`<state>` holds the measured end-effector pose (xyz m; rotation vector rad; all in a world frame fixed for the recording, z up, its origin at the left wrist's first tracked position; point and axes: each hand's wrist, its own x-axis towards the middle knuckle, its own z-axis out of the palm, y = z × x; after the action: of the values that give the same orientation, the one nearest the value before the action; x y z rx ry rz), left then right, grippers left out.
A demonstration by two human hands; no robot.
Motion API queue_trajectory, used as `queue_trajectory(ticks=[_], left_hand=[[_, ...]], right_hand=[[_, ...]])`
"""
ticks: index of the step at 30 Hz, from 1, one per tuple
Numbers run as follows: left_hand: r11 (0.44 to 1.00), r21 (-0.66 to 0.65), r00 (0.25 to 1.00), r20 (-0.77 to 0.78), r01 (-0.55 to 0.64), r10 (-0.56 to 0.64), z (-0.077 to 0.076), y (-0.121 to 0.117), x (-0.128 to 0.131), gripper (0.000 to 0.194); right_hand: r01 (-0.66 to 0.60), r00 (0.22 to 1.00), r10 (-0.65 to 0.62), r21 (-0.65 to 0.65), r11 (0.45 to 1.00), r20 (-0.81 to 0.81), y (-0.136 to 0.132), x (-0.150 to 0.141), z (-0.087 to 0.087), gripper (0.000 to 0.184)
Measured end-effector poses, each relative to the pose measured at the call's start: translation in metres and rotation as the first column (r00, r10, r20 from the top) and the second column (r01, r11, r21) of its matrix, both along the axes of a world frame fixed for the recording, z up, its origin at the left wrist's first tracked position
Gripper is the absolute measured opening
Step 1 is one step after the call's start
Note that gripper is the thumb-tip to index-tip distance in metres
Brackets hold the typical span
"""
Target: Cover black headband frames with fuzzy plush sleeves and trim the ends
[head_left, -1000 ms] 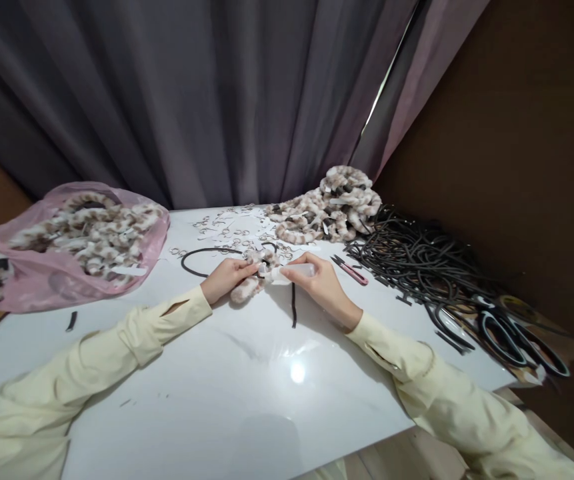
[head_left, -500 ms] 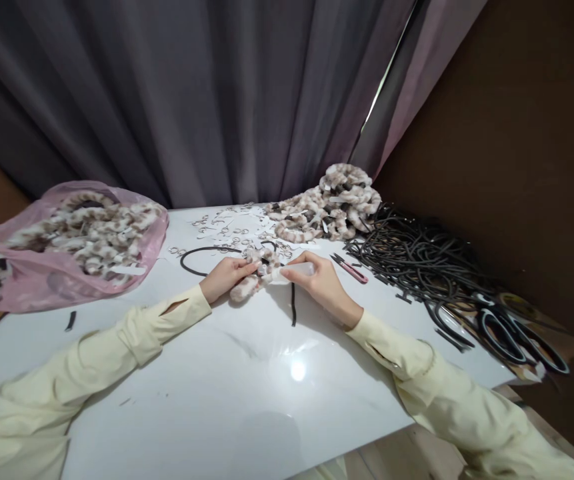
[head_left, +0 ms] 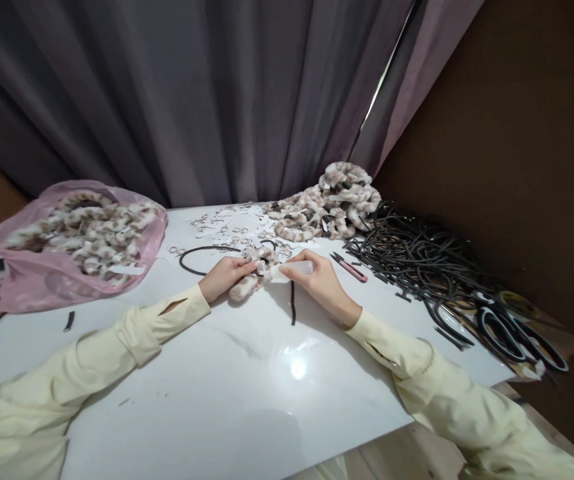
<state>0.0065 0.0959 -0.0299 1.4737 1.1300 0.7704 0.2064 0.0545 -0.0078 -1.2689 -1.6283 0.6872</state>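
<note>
In the middle of the white table (head_left: 207, 387), my left hand (head_left: 224, 277) pinches a brown-and-white furry strap (head_left: 244, 289). My right hand (head_left: 321, 283) is closed round a small translucent squeeze bottle (head_left: 305, 267), its tip pointing left at the furry piece between my fingers. Whether the tip touches the piece is too small to tell. A black cord (head_left: 194, 251) curves out behind my left hand, and a cord end (head_left: 293, 307) hangs down beside my right hand.
Furry straps fill a pink plastic bag (head_left: 21, 280) at left; another furry pile (head_left: 341, 200) lies at the back. Metal rings (head_left: 224, 230) are scattered behind my hands. Pink-handled thread snips (head_left: 351, 268), a heap of black cords (head_left: 417, 250) and large scissors (head_left: 504, 337) lie at right.
Both hands keep nearly the same place and grip, the bottle staying at the furry strap. The whole view has shifted very slightly.
</note>
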Motion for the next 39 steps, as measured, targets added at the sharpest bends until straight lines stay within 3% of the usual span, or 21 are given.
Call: queue_trajectory(ticks=[39], left_hand=[[1.0, -0.027, 1.0, 0.024, -0.001, 0.002, 0.0019, -0.0015, 0.0008, 0.04]], right_hand=[[-0.007, 1.0, 0.007, -0.015, 1.0, 0.028, -0.0035, 0.0004, 0.0031, 0.023]])
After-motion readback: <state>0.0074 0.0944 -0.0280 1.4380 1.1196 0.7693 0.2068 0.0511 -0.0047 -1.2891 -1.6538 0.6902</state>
